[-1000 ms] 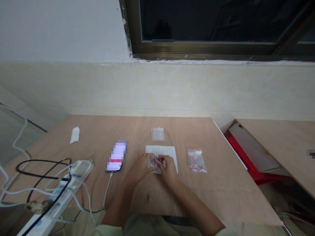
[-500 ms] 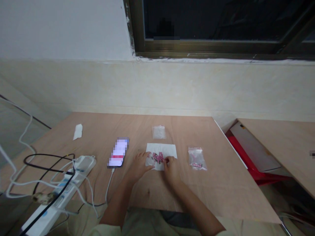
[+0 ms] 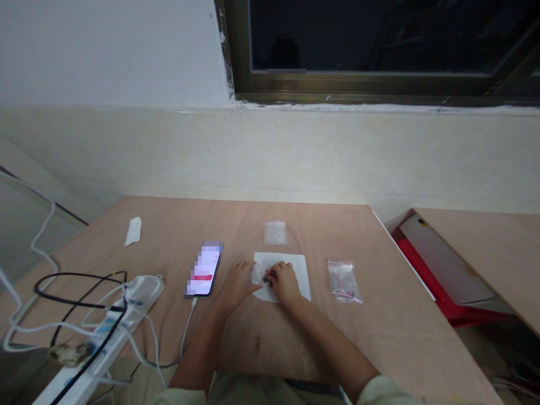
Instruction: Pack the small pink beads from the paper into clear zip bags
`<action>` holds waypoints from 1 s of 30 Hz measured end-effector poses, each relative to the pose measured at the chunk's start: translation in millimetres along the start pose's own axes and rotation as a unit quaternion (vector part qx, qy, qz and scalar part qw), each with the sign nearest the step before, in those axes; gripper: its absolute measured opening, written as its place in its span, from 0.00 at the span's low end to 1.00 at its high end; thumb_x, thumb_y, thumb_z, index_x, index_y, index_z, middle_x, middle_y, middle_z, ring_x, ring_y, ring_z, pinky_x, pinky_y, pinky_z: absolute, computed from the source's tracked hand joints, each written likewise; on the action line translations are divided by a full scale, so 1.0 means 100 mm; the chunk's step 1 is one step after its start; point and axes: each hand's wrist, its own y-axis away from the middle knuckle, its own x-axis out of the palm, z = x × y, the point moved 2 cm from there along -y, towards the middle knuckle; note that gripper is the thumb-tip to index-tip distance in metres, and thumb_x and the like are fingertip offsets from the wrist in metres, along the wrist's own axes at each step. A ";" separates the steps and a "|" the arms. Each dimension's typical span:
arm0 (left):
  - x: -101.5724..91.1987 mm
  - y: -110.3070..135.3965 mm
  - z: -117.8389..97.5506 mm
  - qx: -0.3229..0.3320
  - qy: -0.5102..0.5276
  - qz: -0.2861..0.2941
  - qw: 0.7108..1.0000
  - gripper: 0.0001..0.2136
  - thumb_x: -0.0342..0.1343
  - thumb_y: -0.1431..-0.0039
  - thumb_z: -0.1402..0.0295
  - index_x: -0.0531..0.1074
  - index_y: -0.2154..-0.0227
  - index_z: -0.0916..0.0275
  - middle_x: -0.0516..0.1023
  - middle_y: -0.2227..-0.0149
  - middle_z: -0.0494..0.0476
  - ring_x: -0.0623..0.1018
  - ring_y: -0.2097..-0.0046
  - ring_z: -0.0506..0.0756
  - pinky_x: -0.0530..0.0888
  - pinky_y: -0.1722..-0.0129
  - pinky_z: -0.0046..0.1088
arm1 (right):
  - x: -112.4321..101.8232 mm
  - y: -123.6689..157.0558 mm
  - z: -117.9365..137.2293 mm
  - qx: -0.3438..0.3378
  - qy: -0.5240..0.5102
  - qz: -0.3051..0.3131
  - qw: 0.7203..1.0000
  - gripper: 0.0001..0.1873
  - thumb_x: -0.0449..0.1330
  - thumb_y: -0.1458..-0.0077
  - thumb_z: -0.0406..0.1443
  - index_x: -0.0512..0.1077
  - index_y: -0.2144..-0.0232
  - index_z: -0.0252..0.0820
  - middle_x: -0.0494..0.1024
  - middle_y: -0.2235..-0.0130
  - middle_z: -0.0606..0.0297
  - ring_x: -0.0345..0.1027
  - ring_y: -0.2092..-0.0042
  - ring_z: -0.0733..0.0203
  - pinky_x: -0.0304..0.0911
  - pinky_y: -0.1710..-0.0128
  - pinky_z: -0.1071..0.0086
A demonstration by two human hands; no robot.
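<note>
My left hand (image 3: 239, 285) rests at the left edge of a white paper sheet (image 3: 300, 277), thumb and fingers apart. Between its thumb and forefinger lies a small clear plastic bag (image 3: 256, 274), which it touches at the edge. Over the middle of the sheet, my right hand (image 3: 286, 283) has its fingers drawn together and pointing down onto a few small dark pieces (image 3: 266, 278). These pieces are too small to name, and most of the pile is hidden under the right hand.
A clear zip bag (image 3: 275, 232) lies beyond the sheet; another zip bag (image 3: 344, 281) with pink bits lies to the right. On the left are a phone (image 3: 206, 270) on a cable, a paper scrap (image 3: 133, 231) and a power strip (image 3: 109, 332) with tangled cords.
My right hand has moved left over the pink and dark pieces, which now are mostly covered. My left hand stays at the sheet's left edge. The whole view has shifted slightly.
</note>
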 end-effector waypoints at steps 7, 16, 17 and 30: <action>-0.04 0.06 -0.06 -0.004 0.008 0.009 1.000 0.21 0.59 0.60 0.64 0.65 0.60 0.62 0.70 0.58 0.60 0.68 0.55 0.61 0.63 0.56 0.38 | -0.11 0.01 0.02 0.018 -0.061 -0.046 0.997 0.05 0.56 0.55 0.30 0.71 0.78 0.40 0.72 0.72 0.59 0.59 0.65 0.57 0.54 0.66 0.68; 0.06 0.03 -0.28 -0.021 0.057 -0.046 0.997 0.19 0.56 0.57 0.68 0.64 0.60 0.65 0.70 0.58 0.62 0.68 0.55 0.58 0.64 0.56 0.37 | -0.32 0.25 0.32 0.001 -0.175 -0.064 0.982 0.10 0.54 0.52 0.39 0.73 0.69 0.42 0.68 0.63 0.57 0.59 0.59 0.57 0.55 0.60 0.64; 0.04 0.04 -0.32 -0.027 0.070 -0.056 0.996 0.18 0.56 0.57 0.68 0.64 0.60 0.66 0.70 0.59 0.61 0.68 0.56 0.58 0.64 0.56 0.37 | -0.34 0.28 0.31 -0.001 -0.186 -0.066 0.980 0.10 0.54 0.52 0.39 0.72 0.70 0.42 0.68 0.63 0.57 0.59 0.59 0.57 0.55 0.60 0.64; -0.31 0.02 -0.48 -0.036 0.307 0.009 0.951 0.10 0.48 0.49 0.63 0.70 0.70 0.63 0.75 0.69 0.53 0.74 0.65 0.51 0.70 0.65 0.26 | -0.65 0.26 -0.05 0.090 -0.378 -0.067 0.919 0.10 0.56 0.57 0.41 0.67 0.77 0.39 0.71 0.77 0.66 0.64 0.74 0.65 0.59 0.73 0.71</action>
